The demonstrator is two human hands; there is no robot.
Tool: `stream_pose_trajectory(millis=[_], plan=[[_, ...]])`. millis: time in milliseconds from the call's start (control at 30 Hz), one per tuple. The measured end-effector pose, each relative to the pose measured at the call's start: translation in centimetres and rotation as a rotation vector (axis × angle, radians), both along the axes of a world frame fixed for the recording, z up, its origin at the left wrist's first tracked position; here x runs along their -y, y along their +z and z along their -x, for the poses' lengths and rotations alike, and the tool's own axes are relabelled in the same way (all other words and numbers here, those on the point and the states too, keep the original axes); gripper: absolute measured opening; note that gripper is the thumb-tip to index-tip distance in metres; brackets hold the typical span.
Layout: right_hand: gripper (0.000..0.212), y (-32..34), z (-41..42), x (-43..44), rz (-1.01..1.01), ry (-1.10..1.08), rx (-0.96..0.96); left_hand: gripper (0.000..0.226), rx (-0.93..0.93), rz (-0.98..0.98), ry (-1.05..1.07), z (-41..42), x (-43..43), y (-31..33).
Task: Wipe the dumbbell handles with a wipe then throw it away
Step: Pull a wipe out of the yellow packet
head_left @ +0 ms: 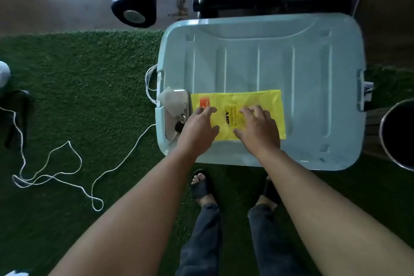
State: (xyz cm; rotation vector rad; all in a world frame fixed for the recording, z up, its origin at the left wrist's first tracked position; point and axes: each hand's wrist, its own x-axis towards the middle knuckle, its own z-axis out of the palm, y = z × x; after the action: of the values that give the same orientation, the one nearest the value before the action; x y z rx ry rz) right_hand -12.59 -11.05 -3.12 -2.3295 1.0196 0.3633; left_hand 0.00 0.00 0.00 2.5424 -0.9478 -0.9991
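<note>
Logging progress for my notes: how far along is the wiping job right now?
Nothing looks done yet: no wipe is in either hand. In hand: the left hand and right hand rest on the yellow wipe pack lying on the blue tub lid. Left: pull a wipe, wipe the dumbbell handles (none clearly in view), and throw it away.

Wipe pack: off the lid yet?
No, the wipe pack lies flat on the blue lid, left hand and right hand on it.
</note>
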Motion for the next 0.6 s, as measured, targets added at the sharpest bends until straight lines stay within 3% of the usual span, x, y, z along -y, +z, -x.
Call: stream_pose_trajectory(millis=[133,267,433,600], plan=[[0.059,-2.5,-0.1,-0.8,0.147,0.008,0.004,0.058,0.005,-0.021,-0.078,0.0,-0.2,-3.1],[0.029,-3.8,0.0,-0.6,0.208,-0.103,0.180,0.054,0.052,0.019,-0.095,0.1,0.3,-4.6],[0.018,-2.6,1.1,0.9,0.016,-0.363,0.314,0.050,0.040,0.035,-0.059,0.3,1.0,-5.1],[0.026,-2.5,2.0,2.3,-0.104,-0.492,0.271,0.043,0.044,0.109,-0.075,1.4,3.2,-4.7]])
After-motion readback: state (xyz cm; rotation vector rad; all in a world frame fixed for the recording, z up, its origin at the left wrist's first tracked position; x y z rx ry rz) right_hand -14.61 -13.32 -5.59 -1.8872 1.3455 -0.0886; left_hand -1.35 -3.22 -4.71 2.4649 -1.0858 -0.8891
